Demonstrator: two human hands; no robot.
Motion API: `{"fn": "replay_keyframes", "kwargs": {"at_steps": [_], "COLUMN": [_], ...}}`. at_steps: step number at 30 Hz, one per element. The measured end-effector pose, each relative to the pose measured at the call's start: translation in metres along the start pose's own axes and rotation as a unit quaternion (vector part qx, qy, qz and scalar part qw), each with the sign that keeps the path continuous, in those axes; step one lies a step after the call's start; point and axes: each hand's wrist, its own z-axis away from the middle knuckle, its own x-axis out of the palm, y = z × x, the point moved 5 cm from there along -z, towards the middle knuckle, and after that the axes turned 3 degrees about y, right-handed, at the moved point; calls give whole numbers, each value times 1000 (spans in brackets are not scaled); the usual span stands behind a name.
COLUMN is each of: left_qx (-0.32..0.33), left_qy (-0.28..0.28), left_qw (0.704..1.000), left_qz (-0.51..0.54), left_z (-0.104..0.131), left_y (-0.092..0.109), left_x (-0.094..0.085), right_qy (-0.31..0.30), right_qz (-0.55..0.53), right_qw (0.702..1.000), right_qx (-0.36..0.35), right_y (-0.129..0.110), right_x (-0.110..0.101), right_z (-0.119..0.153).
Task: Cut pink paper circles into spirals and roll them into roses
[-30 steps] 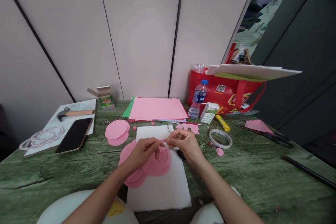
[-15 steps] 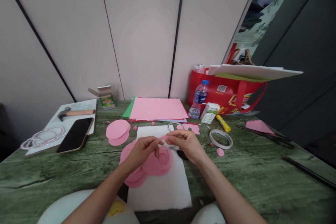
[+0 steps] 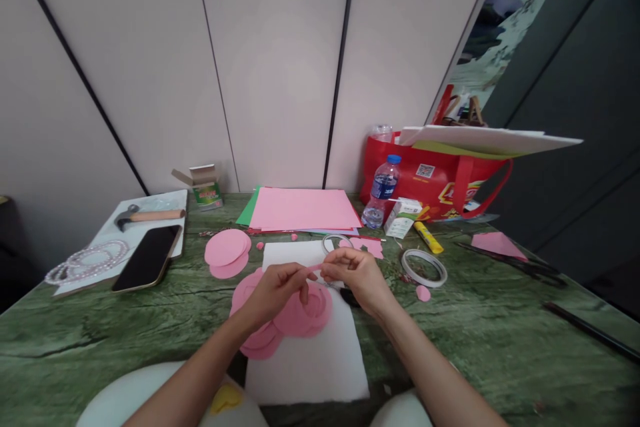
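Between my two hands is a small pink paper piece (image 3: pixel 315 268), seen almost edge-on. My left hand (image 3: pixel 283 288) pinches its left end, and my right hand (image 3: pixel 356 275) pinches its right end with closed fingers. Just beneath them lie layered pink paper shapes (image 3: pixel 300 315), with curled strips on the right-hand one. These rest on a white sheet (image 3: pixel 307 370). A dark object (image 3: pixel 349 296), partly covered by my right hand, is beside the sheet.
Pink circles (image 3: pixel 227 250) lie left, near a phone (image 3: pixel 149 258) and a hammer (image 3: pixel 150 215). Pink sheets (image 3: pixel 305 208) are behind. On the right are a tape roll (image 3: pixel 424 268), a glue tube (image 3: pixel 429 238), a bottle (image 3: pixel 383 192), scissors (image 3: pixel 540 270) and a red bag (image 3: pixel 425 180).
The view has shifted slightly, moving the table items a little to the right. The pink piece between my fingers now looks thinner and more edge-on.
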Motion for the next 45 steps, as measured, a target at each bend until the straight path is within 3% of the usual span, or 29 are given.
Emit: {"fn": "replay_keyframes", "kwargs": {"at_steps": [6, 23, 45], "left_qx": [0, 11, 9], "left_qy": [0, 8, -5], "left_qw": [1000, 1000, 1000], "left_qz": [15, 15, -18], "left_z": [0, -1, 2], "left_y": [-1, -3, 0], "left_x": [0, -1, -1], "right_qy": [21, -8, 5], "right_qz": [17, 23, 15], "right_qw": [1000, 1000, 1000], "right_qx": [-5, 0, 15], "right_y": [2, 0, -1], "right_x": [-4, -2, 2], "right_z": [-1, 0, 2]}}
